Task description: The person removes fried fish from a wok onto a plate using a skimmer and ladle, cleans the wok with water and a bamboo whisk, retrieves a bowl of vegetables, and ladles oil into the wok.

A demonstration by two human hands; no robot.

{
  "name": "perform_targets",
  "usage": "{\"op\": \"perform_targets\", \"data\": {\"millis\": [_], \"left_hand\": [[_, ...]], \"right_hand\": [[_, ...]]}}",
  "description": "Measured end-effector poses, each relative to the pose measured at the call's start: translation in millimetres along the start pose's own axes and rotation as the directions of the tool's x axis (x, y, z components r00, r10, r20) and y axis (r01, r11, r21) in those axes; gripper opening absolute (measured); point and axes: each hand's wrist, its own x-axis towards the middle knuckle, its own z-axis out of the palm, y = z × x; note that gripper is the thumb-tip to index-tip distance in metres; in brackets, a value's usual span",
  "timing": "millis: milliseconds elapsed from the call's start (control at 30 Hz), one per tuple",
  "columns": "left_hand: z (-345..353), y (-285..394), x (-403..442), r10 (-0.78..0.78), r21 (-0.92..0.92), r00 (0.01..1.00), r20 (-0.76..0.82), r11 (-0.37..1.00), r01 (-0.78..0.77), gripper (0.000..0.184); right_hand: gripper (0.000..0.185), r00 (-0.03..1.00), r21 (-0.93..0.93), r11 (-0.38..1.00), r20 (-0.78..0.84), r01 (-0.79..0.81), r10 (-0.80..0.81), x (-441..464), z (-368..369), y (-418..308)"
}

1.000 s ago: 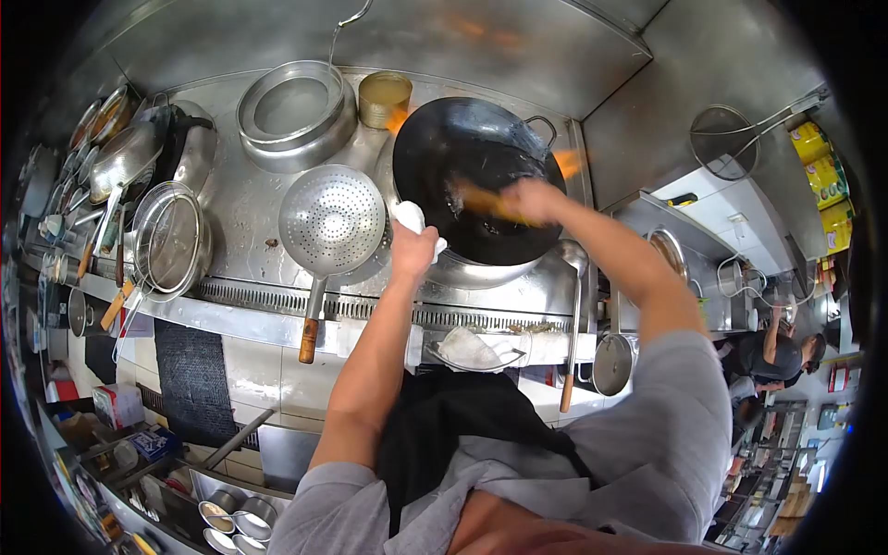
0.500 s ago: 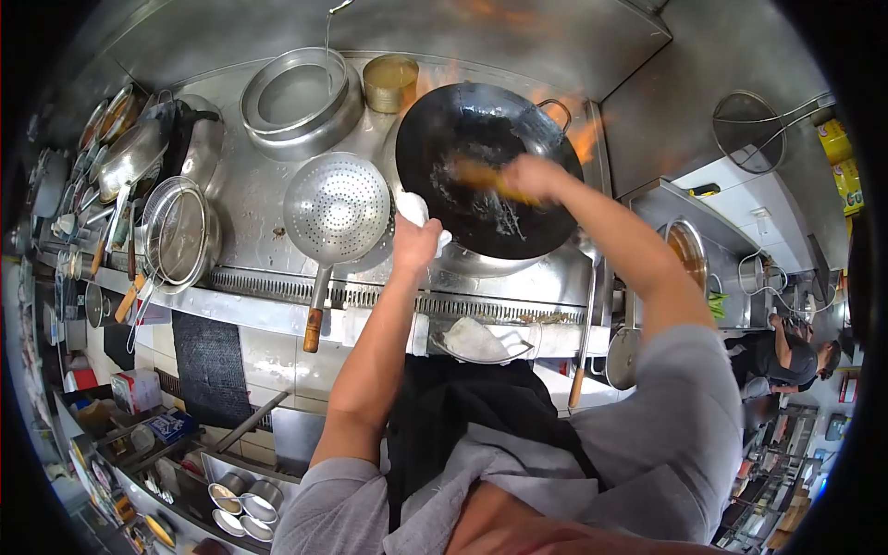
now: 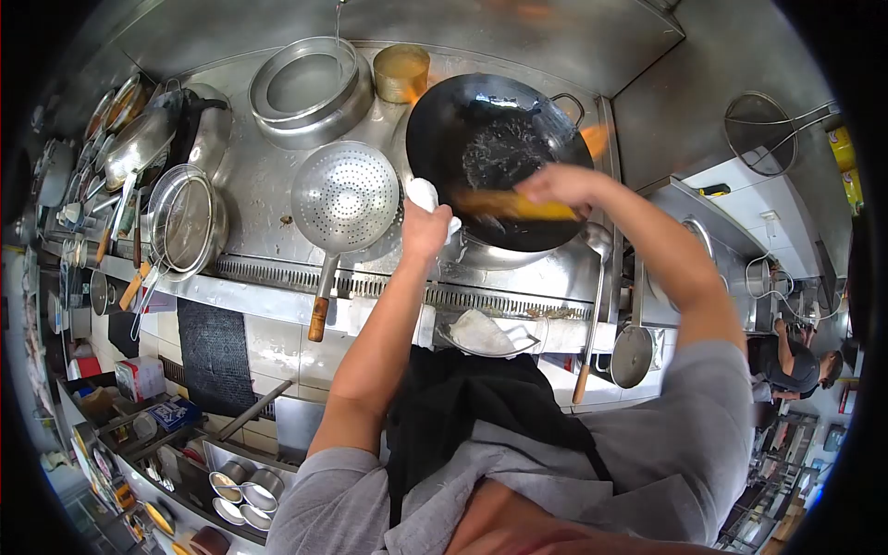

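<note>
A large black wok (image 3: 481, 120) sits tilted over the burner, with a little water or foam on its inner surface. My left hand (image 3: 426, 231) is closed around a folded white cloth (image 3: 423, 193) at the wok's near left edge; any handle under the cloth is hidden. In my right hand (image 3: 560, 188) is a yellow-brown wok brush (image 3: 518, 205), smeared by motion. It lies across the near side of the wok, its darker end pointing left. To the left of my left hand rests a perforated strainer (image 3: 345, 199) with a wooden handle.
Flames (image 3: 597, 141) show beside the wok. Behind are a round metal basin (image 3: 310, 88) under a thin water stream and a brass-coloured tin (image 3: 401, 74). A ladle (image 3: 594, 296) lies at the right, wire strainers (image 3: 185, 222) at the left. Another person (image 3: 786, 361) stands far right.
My right hand and the brush have moved down and slightly right, from the wok's middle to its near side. The flames look smaller. My left hand keeps its hold on the cloth.
</note>
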Motion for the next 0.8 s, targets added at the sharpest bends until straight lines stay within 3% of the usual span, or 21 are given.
{"op": "perform_targets", "data": {"millis": [33,100,167,200,233,300,367,433,500,567,633,700,767,800], "left_hand": [[-1,-1,-1,-0.024,-0.023,0.999,0.027,0.999,0.025,0.048],[-1,3,-5,0.013,-0.044,1.000,-0.010,0.999,-0.013,0.043],[-1,-1,-2,-0.002,-0.045,0.999,0.038,0.999,0.003,0.036],[0,-2,0,0.007,-0.052,0.999,0.045,0.999,-0.004,0.036],[-1,-4,0,0.039,-0.061,0.998,0.040,0.997,-0.036,0.034],[1,-12,-3,0.071,-0.070,0.996,0.048,0.995,-0.068,0.031],[7,-18,0,0.052,-0.013,0.999,0.013,0.999,-0.052,0.029],[10,-24,1,0.051,0.010,0.999,-0.002,0.999,-0.051,0.028],[7,-22,2,0.083,-0.089,0.996,0.041,0.993,-0.079,0.029],[1,-3,0,0.056,-0.078,0.996,0.074,0.996,-0.051,0.032],[-4,-7,3,0.015,-0.007,0.993,0.120,1.000,-0.014,0.038],[-2,-7,2,0.067,-0.060,0.992,0.108,0.996,-0.061,0.041],[5,-16,-2,0.150,-0.075,0.986,-0.069,0.985,-0.155,0.044],[5,-16,-2,0.094,-0.075,0.995,-0.033,0.993,-0.096,0.044]], "right_hand": [[0.047,0.994,0.094,0.989,0.031,-0.110,0.108,14,-11,-42],[0.047,0.968,0.420,0.906,-0.240,0.042,0.067,82,6,-21],[0.047,0.899,0.454,0.888,-0.418,0.078,0.134,75,49,-34],[0.048,0.892,0.335,0.939,-0.444,0.074,0.088,62,68,-30],[0.049,0.938,0.276,0.959,-0.315,-0.057,0.147,32,76,-31],[0.050,0.952,0.047,0.998,-0.305,0.034,-0.018,-14,92,11],[0.051,0.964,-0.011,0.988,-0.225,-0.151,0.145,-47,67,1],[0.049,0.950,-0.335,0.915,-0.286,-0.224,0.128,-22,38,18],[0.045,0.874,-0.306,0.906,-0.470,-0.294,0.125,56,6,17],[0.045,0.731,-0.042,0.961,-0.658,-0.274,0.179,99,0,-15],[0.046,0.661,0.185,0.945,-0.678,-0.270,0.322,110,42,-29],[0.046,0.748,0.136,0.977,-0.627,-0.167,0.215,78,79,-21],[0.047,0.849,-0.013,0.999,-0.528,-0.045,0.031,37,102,10],[0.048,0.890,-0.061,0.989,-0.446,-0.133,0.092,-1,97,11]]}}
